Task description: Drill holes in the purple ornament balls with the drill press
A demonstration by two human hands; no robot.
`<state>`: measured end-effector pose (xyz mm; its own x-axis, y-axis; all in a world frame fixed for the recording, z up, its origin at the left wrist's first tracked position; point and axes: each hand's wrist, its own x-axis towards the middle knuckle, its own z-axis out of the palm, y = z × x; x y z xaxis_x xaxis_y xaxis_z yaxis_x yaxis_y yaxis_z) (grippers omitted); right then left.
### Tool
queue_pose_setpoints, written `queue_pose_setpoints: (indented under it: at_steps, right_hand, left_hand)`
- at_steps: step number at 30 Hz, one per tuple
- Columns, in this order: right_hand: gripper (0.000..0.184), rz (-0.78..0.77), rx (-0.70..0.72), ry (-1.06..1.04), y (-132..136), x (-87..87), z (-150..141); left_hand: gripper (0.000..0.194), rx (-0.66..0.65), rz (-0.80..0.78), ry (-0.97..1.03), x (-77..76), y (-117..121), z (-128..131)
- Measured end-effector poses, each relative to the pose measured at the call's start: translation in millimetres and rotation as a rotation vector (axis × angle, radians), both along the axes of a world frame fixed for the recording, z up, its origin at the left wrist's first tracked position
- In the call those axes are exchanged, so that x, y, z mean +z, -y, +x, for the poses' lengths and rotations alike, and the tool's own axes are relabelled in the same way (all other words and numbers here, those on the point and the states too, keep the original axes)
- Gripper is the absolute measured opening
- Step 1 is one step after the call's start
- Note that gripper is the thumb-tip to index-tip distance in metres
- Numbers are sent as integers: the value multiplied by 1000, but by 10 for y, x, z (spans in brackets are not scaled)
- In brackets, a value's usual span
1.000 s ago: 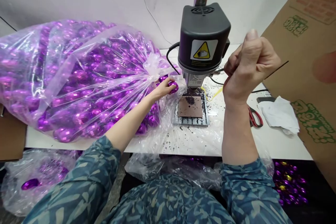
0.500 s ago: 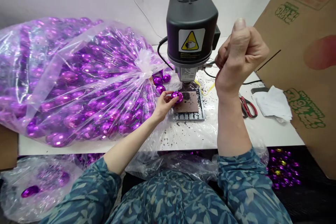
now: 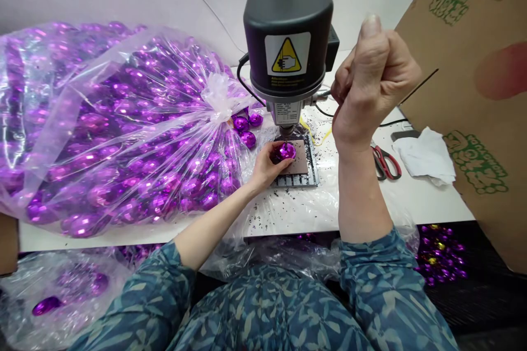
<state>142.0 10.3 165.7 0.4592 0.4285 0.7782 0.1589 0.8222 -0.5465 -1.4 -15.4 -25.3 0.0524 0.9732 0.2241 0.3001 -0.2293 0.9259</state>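
Note:
My left hand point(image 3: 267, 165) pinches a shiny purple faceted ball point(image 3: 287, 151) between thumb and fingers. The ball sits on a brown square board point(image 3: 300, 163) on the metal base point(image 3: 313, 177) of a drill press point(image 3: 288, 27), directly under its chuck point(image 3: 286, 130). The bit appears to meet the ball's top. My right hand point(image 3: 373, 79) is a closed fist, raised to the right of the motor housing, around the press's lever point(image 3: 325, 93); most of the lever is hidden by the fist.
A big tied clear bag point(image 3: 123, 131) of purple balls fills the left, with several loose balls point(image 3: 247, 139) by its knot. Red-handled scissors point(image 3: 387, 163) and white tissue point(image 3: 426, 156) lie right. A cardboard box point(image 3: 473, 120) stands beyond. Dark shavings point(image 3: 263, 208) litter the table.
My left hand has carried the ball slightly right, onto the board under the chuck. The drill head appears lower relative to the ball. My right fist stays closed at the lever.

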Motion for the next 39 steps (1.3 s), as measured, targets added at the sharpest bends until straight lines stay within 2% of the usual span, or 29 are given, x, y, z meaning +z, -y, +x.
queue_pose_setpoints:
  at_steps: [3, 8, 12, 21, 26, 30, 32, 35, 39]
  right_hand:
    - [71, -18, -22, -3, -11, -46, 14]
    - [65, -43, 21, 3, 3, -150, 43]
    - [69, -63, -47, -17, 110, -177, 21]
    - [69, 49, -46, -141, 157, -399, 25]
    - [67, 224, -15, -163, 75, -481, 15]
    - [65, 305, -75, -188, -12, -604, 27]
    - [63, 372, -93, -132, -37, -648, 37]
    - [56, 521, -41, -27, -45, -650, 47]
    - [50, 600, 24, 39, -48, -629, 57]
  left_hand:
    - [54, -16, 5, 4, -42, 3, 41]
    - [55, -36, 12, 6, -70, -2, 32]
    - [52, -41, 12, 31, -67, -2, 29]
    - [53, -54, 10, 47, -93, -2, 43]
    - [53, -59, 14, 62, -75, 1, 43]
    - [53, -62, 24, 40, -52, 12, 33]
    - [53, -61, 23, 32, -49, 17, 31]
    - [52, -59, 20, 36, -49, 19, 34]
    - [52, -60, 8, 49, -38, 24, 42]
